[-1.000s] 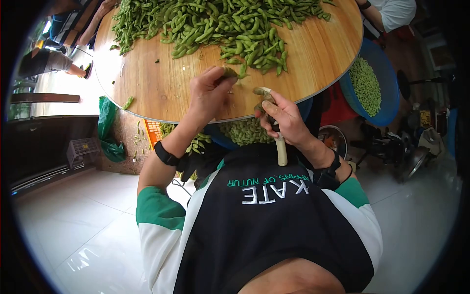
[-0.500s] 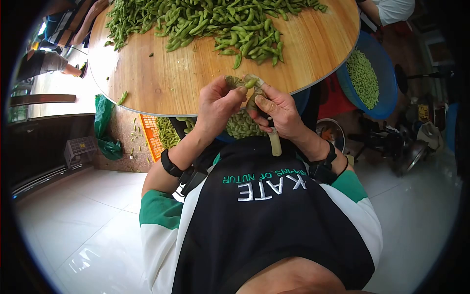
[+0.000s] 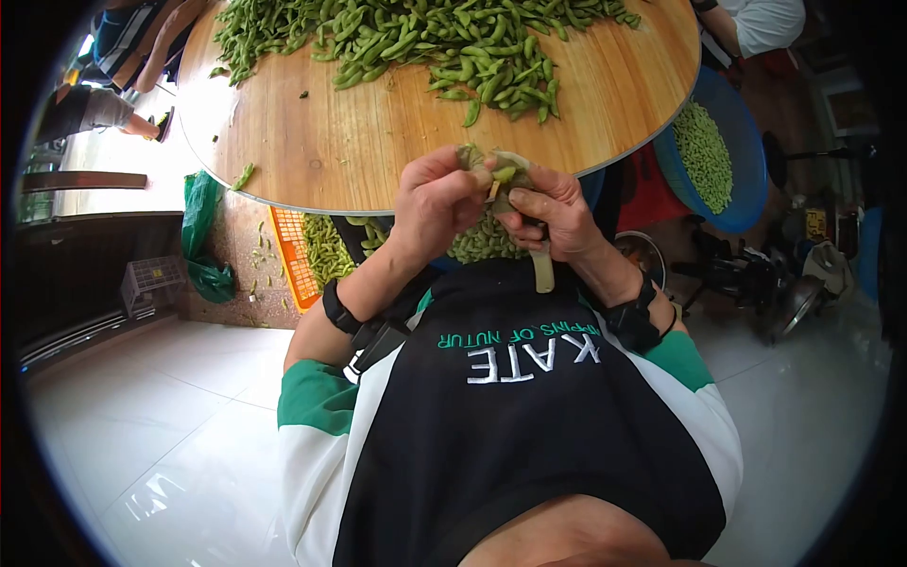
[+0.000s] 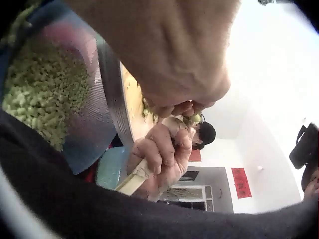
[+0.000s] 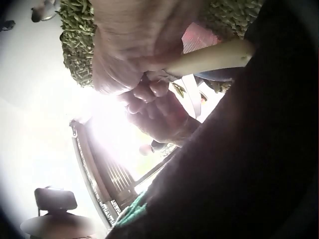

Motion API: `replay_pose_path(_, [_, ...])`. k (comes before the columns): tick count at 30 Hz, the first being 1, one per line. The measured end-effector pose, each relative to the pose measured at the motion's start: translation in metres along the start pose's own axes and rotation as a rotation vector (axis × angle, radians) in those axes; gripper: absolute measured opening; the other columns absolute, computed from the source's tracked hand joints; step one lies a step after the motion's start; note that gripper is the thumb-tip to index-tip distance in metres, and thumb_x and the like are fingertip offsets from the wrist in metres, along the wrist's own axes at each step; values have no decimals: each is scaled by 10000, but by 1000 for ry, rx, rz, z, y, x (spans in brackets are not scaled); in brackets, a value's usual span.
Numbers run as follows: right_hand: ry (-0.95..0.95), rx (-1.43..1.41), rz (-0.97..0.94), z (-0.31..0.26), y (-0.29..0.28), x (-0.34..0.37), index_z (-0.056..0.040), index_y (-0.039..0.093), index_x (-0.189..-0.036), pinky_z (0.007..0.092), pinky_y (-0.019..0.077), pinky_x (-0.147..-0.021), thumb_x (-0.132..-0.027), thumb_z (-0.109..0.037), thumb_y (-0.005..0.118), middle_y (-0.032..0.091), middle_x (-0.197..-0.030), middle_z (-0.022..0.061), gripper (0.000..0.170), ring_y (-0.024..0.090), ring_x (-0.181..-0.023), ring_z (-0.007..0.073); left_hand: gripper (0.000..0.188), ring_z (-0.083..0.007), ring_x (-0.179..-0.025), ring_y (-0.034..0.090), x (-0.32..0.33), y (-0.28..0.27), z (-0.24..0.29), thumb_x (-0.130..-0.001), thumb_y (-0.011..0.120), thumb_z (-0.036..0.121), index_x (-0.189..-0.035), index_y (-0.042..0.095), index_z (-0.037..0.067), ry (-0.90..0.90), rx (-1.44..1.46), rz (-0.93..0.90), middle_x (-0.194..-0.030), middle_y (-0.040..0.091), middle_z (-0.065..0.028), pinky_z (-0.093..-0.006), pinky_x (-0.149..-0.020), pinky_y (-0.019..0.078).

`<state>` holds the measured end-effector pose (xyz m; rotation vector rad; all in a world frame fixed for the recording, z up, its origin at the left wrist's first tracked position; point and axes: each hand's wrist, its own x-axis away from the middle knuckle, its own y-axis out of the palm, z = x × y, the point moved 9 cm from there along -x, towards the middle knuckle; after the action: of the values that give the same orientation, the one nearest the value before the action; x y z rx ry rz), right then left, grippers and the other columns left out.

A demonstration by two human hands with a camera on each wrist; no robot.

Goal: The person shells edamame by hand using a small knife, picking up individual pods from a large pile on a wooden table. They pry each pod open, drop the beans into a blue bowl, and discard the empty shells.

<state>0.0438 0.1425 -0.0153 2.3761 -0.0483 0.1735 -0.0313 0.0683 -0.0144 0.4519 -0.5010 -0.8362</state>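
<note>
Your left hand (image 3: 436,203) pinches a green pod (image 3: 505,176) at upper centre; your right hand (image 3: 559,215) grips a pale handle (image 3: 543,273), fingertips beside the pod.

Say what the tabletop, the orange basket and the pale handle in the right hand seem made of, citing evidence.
Tabletop: wood or wood-look laminate, smooth; brown grain, slight sheen.
Orange basket: probably moulded plastic; bright, uniform colour, slotted wall.
Pale handle: smooth plastic or wood; plain cream surface leaves it open.
</note>
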Motion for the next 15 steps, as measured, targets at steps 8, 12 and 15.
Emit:
replay_pose_path(8, [-431,928,-83,-24,7,10,31,492,-1301,259,510,-689,-875,16,584,638,-886,94,436,615,-750,137,40,-74,-410,357,4,-1,-20,-811,584,47,-819,580,8,-315,139,-17,-618,502,-12,-228,-364,252])
replay_pose_path(12, [-681,1154,-112,-26,24,22,51,510,-1252,264,504,-741,-850,10,630,651,-1012,117,422,635,-871,156,63,-92,-438,434,5,-13,-30,-802,587,57,-785,582,-4,-288,-20,-14,-611,504,-3,-240,-384,303])
replay_pose_path(15, [-378,880,58,-13,-1,17,46,524,-1239,256,497,-750,-839,-10,655,651,-1007,105,425,621,-877,131,67,-134,-508,516,11,-5,-7,-797,607,52,-812,587,-10,-65,-538,17,-624,526,-35,-275,-448,385])
